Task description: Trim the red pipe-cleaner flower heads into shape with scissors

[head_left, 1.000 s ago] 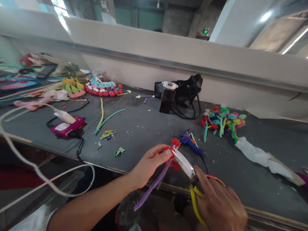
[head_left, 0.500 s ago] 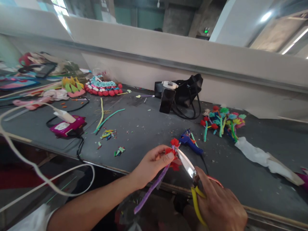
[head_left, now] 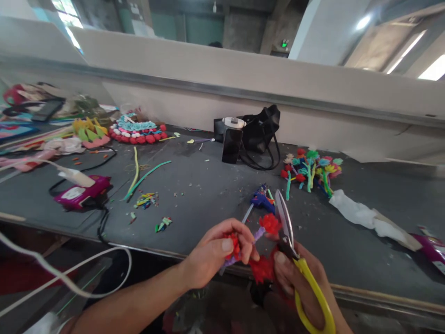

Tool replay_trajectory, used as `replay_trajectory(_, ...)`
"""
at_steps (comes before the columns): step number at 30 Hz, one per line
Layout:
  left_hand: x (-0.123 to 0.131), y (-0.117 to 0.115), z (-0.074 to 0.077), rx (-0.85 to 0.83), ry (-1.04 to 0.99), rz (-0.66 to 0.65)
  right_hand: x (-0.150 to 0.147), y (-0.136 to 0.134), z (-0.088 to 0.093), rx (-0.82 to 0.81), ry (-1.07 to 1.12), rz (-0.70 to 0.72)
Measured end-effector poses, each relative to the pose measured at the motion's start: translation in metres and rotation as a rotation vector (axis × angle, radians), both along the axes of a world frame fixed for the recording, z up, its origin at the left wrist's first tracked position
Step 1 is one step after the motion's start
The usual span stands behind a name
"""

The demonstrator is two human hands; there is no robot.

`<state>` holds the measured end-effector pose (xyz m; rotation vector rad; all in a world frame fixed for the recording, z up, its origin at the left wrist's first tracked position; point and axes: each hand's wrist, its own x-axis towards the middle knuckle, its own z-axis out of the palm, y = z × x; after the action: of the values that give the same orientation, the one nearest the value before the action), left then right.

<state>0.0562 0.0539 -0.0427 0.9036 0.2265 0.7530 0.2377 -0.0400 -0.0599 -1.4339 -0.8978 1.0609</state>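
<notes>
Between the thumb and fingers of my left hand (head_left: 205, 262) is a purple pipe-cleaner stem (head_left: 259, 233) with fuzzy red flowers. One red flower (head_left: 271, 225) sticks up at the stem's upper end, and another shows under my left thumb. A lower red flower (head_left: 260, 269) hangs between the hands, close to my right thumb. My right hand (head_left: 313, 273) is closed on yellow-handled scissors (head_left: 285, 222), their blades pointing up beside the top flower. I cannot tell whether the right thumb touches the lower flower. Just beyond lies a blue glue gun (head_left: 263, 202).
At the right lies a bunch of colourful pipe-cleaner flowers (head_left: 313, 167) with a white-wrapped handle (head_left: 351, 211). A black bag (head_left: 260, 132) and phone (head_left: 232, 146) stand at the back. Left are a purple power box (head_left: 83, 192), loose pipe cleaners (head_left: 148, 179), scraps (head_left: 148, 200) and a white cable (head_left: 83, 291).
The scissors have swung upright, their blades moving away from the flowers. The flower stem has turned in my left hand, spreading the red flowers apart. The view has shifted slightly right.
</notes>
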Motion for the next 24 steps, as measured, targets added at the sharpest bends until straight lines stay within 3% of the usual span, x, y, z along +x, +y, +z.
replay_trajectory(5,0.007,-0.010,-0.006,-0.066,0.068,-0.120,0.003,0.003,-0.001,0.060,0.137,0.108)
replay_trajectory(13,0.011,-0.008,-0.008,-0.473,0.060,-0.146,-0.001,0.007,0.015,0.089,0.064,0.168)
replay_trajectory(16,0.012,-0.010,-0.008,-0.424,0.108,-0.172,-0.004,0.011,0.019,0.073,-0.087,0.166)
replay_trajectory(20,0.013,-0.011,-0.008,-0.366,0.136,-0.186,-0.004,0.016,0.017,0.184,-0.364,0.169)
replay_trajectory(24,0.012,-0.007,-0.005,-0.420,0.115,-0.076,0.004,0.014,0.005,0.290,-0.736,0.015)
